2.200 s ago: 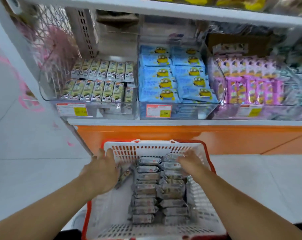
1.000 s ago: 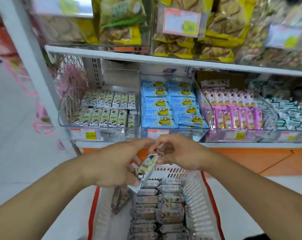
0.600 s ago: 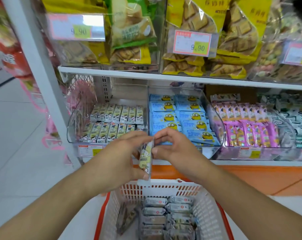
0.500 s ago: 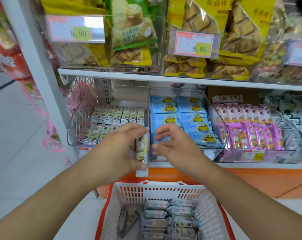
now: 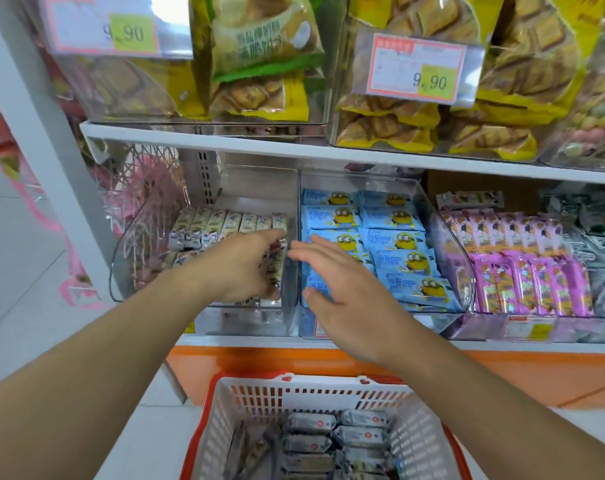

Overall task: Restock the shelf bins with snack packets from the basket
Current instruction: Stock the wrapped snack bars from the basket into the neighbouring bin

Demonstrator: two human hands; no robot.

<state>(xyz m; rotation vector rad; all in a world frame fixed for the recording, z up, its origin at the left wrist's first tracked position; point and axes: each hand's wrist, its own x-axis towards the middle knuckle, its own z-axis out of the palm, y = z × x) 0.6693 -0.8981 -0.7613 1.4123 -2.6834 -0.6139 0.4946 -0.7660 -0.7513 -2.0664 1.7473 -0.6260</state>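
The small yellow-and-white snack packet (image 5: 275,268) stands upright at the right front corner of the clear plastic left bin (image 5: 204,306), pinched by the left hand (image 5: 240,268). The right hand (image 5: 342,289) hovers spread before the blue packets (image 5: 398,244). Released carelessly, the packet could topple against the bin's wall or knock its neighbours.

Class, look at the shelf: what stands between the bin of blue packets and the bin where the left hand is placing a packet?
In the head view, only the bins' clear plastic side walls stand between them.

clear glossy plastic bin (image 5: 290,299); perforated matt plastic basket (image 5: 314,396); shiny foil packets (image 5: 311,422).
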